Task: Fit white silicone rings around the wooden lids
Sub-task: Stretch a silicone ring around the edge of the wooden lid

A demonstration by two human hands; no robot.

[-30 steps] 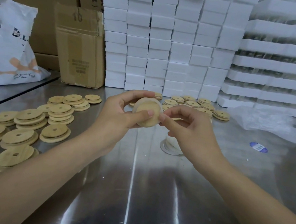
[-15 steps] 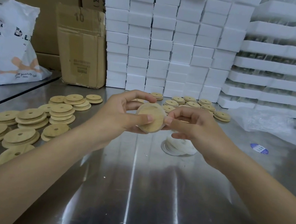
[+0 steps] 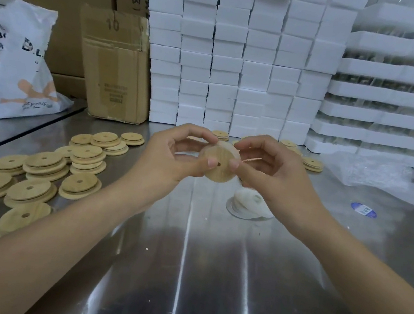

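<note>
- The round wooden lid with a centre hole (image 3: pixel 219 167) is held up over the shiny steel table (image 3: pixel 187 259), with a translucent white silicone ring (image 3: pixel 228 146) lying over its upper edge; the fit looks only partly seated
- The left hand (image 3: pixel 171 157) and the right hand (image 3: pixel 274 176) both pinch this lid, thumbs on its face and fingers curled behind
- A heap of loose white rings (image 3: pixel 249 204) lies below the right hand, and many wooden discs (image 3: pixel 41 169) lie to the left; whether these carry rings I cannot tell, so much work probably remains

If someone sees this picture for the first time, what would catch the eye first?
First the two hands at the centre: the left hand and right hand both pinch one wooden lid above the steel table. Then the piles of loose lids at the left, and the wall of white foam boxes behind.
</note>
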